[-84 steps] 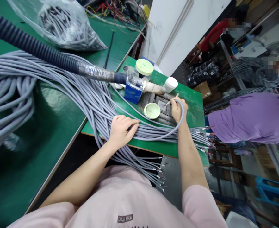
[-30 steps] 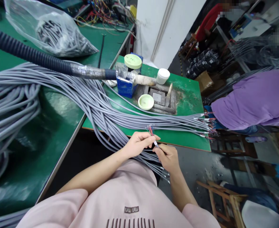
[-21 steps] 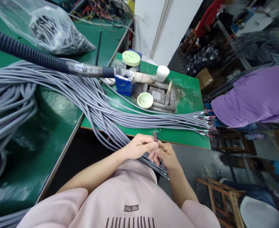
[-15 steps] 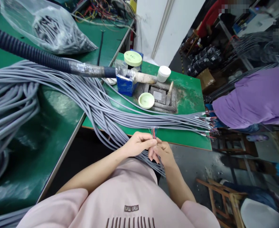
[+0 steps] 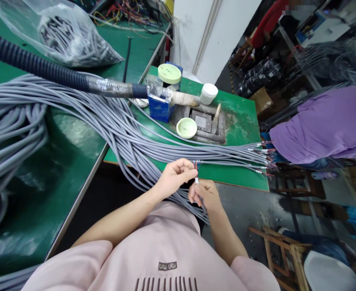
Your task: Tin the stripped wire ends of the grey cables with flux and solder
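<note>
My right hand (image 5: pixel 206 194) is closed round the end of a grey cable (image 5: pixel 204 207), just below a white band (image 5: pixel 196 180) on it. Thin coloured wires (image 5: pixel 195 165) fan out upward from that end, red and dark ones among them. The fingertips of my left hand (image 5: pixel 178 176) pinch these wires from the left side. Beyond my hands, a thick bundle of grey cables (image 5: pixel 178 151) lies across the green table, with stripped wire ends (image 5: pixel 267 159) at its right end.
A solder pot (image 5: pixel 201 121) sits in a dirty frame beside a pale green dish (image 5: pixel 187 127), a white tub (image 5: pixel 208 93) and a blue box (image 5: pixel 160 108). A black corrugated hose (image 5: pixel 59 79) crosses from the left. A person in purple (image 5: pixel 320 123) is at the right.
My left hand has shifted slightly up and away from my right hand, along the coloured wires. The white band now shows between the hands. My right hand stays round the cable.
</note>
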The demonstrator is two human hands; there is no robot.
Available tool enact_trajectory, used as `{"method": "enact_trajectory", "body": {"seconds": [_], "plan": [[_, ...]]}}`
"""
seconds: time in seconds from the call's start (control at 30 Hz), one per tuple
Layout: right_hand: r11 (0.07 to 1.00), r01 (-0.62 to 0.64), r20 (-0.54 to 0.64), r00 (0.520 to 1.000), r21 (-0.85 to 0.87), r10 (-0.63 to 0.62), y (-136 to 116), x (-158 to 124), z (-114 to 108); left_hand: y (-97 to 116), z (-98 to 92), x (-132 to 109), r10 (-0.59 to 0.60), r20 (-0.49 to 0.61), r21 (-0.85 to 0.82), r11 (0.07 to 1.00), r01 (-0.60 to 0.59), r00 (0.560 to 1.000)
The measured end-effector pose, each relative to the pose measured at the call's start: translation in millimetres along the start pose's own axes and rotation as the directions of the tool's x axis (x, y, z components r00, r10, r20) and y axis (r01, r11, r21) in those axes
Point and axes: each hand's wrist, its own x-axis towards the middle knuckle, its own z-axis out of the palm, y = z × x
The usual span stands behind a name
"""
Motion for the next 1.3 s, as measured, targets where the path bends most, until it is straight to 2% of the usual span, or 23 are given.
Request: {"method": "enact_trajectory", "body": {"seconds": [0.2, 0.4, 0.5, 0.67, 0.83, 1.1, 1.3], "plan": [[0.998, 0.004, -0.01, 1.0, 0.057, -0.003, 4, 1, 0, -7, -2.6, 1, -0.018, -0.063, 0.005, 1.0, 0.019, 0.998], [0.945, -0.043, -0.007, 0.999, 0.323, 0.048, -5, 6, 6, -9, -1.2, -1, 0.0, -0.061, 0.017, 1.0, 0.001, 0.998], [0.938, -0.004, -0.022, 1.0, 0.347, 0.012, -12, 11, 9, -8, -1.1, -2, 0.016, -0.084, 0.037, 0.999, -0.013, 0.996], [0.972, 0.102, -0.161, 0.985, 0.21, -0.068, -18, 17, 9, -6, 1.2, -3, 0.032, -0.119, -0.004, 0.999, -0.032, 0.992], [0.991, 0.105, -0.218, 0.972, 0.081, -0.085, -22, 18, 6, -2, 4.9, -3, 0.06, -0.074, -0.042, 0.997, -0.064, 0.995], [0.996, 0.088, -0.316, 0.945, -0.005, -0.085, -27, 24, 9, -8, 0.2, -1, 0.079, -0.124, 0.029, 0.997, -0.076, 0.989], [0.992, 0.089, -0.345, 0.931, -0.094, -0.116, -32, 27, 9, -8, 0.8, 0, 0.091, -0.137, 0.001, 0.996, -0.092, 0.986]]}}
